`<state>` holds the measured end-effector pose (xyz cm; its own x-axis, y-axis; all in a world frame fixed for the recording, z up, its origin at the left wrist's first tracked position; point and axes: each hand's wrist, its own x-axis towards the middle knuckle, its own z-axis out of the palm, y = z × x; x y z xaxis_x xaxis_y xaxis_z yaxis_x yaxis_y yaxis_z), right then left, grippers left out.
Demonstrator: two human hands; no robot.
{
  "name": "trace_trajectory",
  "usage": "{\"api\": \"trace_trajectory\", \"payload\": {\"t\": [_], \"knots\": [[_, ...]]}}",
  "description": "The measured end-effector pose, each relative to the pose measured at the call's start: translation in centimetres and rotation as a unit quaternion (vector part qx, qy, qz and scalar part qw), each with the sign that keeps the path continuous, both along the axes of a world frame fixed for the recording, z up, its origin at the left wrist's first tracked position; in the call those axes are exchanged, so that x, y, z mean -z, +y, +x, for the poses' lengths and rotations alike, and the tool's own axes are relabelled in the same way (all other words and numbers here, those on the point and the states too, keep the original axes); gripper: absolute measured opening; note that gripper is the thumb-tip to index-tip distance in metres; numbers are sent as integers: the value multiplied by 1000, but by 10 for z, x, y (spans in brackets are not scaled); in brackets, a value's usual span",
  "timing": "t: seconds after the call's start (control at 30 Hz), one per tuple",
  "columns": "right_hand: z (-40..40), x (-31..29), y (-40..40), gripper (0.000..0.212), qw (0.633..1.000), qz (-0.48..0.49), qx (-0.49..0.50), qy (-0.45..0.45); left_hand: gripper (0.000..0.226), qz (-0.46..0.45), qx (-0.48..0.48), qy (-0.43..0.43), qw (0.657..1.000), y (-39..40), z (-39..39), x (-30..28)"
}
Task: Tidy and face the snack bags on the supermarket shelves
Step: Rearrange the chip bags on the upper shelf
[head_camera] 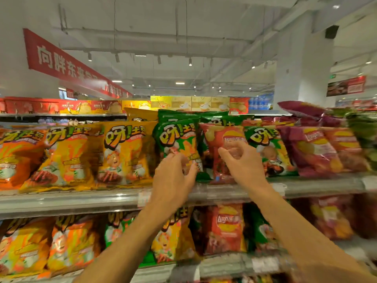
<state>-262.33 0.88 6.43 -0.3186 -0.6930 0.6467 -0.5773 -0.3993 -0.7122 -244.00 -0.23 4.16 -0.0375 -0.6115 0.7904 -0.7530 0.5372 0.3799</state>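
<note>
On the top shelf (81, 201) stand rows of snack bags. My left hand (173, 178) grips the lower part of a green bag (175, 137) in the middle of the row. Just to its right, my right hand (240, 162) pinches the front of a red chip bag (222, 135). Both bags stand upright, tilted slightly back. Another green bag (267, 148) leans against the red one's right side. Yellow bags (124, 152) fill the row to the left. Purple-red bags (312, 150) stand to the right.
A lower shelf (224, 262) holds more yellow, green and red bags beneath my arms. One purple bag (299, 109) lies on top of the row at the right. Boxes line the top of a far shelf. A white pillar (302, 68) rises at the right.
</note>
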Motion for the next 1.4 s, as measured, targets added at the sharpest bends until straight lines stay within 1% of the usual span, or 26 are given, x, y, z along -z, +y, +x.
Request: {"api": "trace_trajectory", "payload": {"t": [0.07,0.1,0.23,0.4,0.43,0.47,0.5,0.57,0.6,0.63,0.7,0.77,0.83,0.93,1.0,1.07,1.17,1.3,1.4], "knots": [[-46,2,6,23,1000,7,17,-11,26,18,18,53,998,1,-43,-3],[-67,3,8,23,1000,10,24,-15,32,30,25,73,997,0,-62,-4],[-139,6,13,25,999,25,45,-18,71,92,33,127,987,-6,-116,-4],[-192,6,-1,25,996,58,70,4,113,223,24,149,963,-26,-145,-12],[-200,6,-7,30,995,63,72,12,121,249,27,155,956,-30,-148,-14],[-206,5,-14,40,994,75,71,21,129,271,28,160,949,-34,-149,-16],[-210,5,-22,53,993,96,65,31,136,290,27,166,942,-38,-150,-19],[-215,4,-38,78,986,150,44,52,142,325,28,184,927,-47,-148,-23],[-217,3,-47,85,982,180,25,54,141,340,35,196,919,-51,-146,-25],[-217,2,-54,86,978,205,5,48,136,352,44,204,912,-54,-145,-27],[-219,0,-68,76,970,240,-30,27,127,365,67,213,904,-58,-143,-30],[-221,-2,-78,60,964,262,-55,9,125,374,80,212,899,-61,-142,-32],[-220,-2,-86,57,958,273,-85,13,129,382,79,212,896,-63,-141,-34],[-220,-2,-93,47,957,272,-103,9,132,373,96,234,893,-66,-141,-32],[-222,1,-95,43,958,264,-110,-6,131,359,113,249,892,-65,-143,-30],[-222,3,-95,38,960,257,-111,-17,125,337,131,252,898,-63,-144,-29],[-221,6,-95,42,963,237,-122,-25,105,301,142,246,910,-53,-144,-32],[-217,7,-95,46,968,213,-123,-40,98,262,177,256,913,-34,-138,-41],[-207,5,-95,53,970,197,-137,-33,80,236,176,261,919,-21,-128,-48]]}}
